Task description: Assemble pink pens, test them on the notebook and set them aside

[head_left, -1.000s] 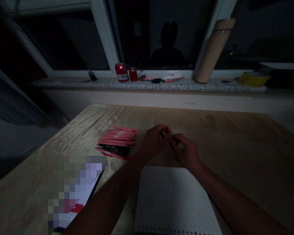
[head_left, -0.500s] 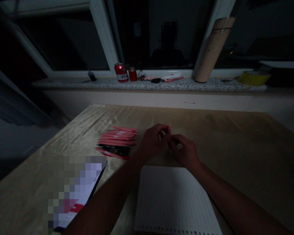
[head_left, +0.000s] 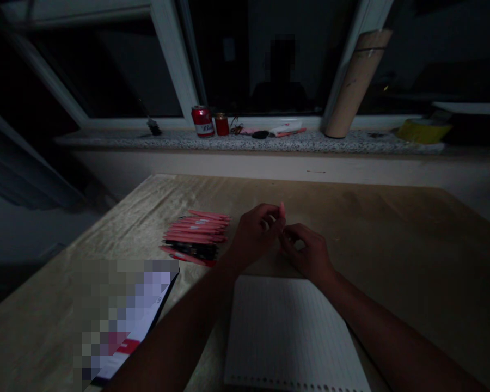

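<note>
A slim pink thing (head_left: pixel 282 209), probably a pen, is pinched between the thumb and fingers of my left hand (head_left: pixel 257 233); only its upper end shows. Close beside it, my right hand (head_left: pixel 309 249) has thumb and fingertips together near the lower end. What those fingertips hold, if anything, is hidden. Both hands are over the table, just beyond a lined spiral notebook (head_left: pixel 286 326). Left of them lies a row of pink pens (head_left: pixel 198 227), with several black pens (head_left: pixel 191 249) at its near side.
A lit phone or tablet (head_left: pixel 151 296), partly blurred out, lies at the left on the table (head_left: pixel 392 239). On the windowsill stand a red can (head_left: pixel 203 122), a small red jar (head_left: pixel 221 124), a tall tan cylinder (head_left: pixel 357 84) and a yellow roll (head_left: pixel 424 130).
My left hand has risen very slightly with the pink thing, whose tip now shows a little higher. My right hand stays nearly in place.
</note>
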The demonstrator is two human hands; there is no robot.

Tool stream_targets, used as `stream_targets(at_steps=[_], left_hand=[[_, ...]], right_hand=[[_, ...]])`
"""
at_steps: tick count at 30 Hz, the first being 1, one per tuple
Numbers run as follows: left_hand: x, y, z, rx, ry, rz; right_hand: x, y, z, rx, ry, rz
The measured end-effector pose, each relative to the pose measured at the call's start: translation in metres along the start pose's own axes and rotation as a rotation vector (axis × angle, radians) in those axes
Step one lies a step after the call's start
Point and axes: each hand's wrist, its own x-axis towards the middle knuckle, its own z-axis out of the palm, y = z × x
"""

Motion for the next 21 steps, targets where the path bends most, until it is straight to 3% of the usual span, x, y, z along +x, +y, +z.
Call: stream_targets(at_steps=[21], left_hand=[[0.0041,0.0069,-0.0101,-0.215,0.169,-0.006]], right_hand=[[0.0015,-0.002,0.0003,-0.021,0.007,-0.022]])
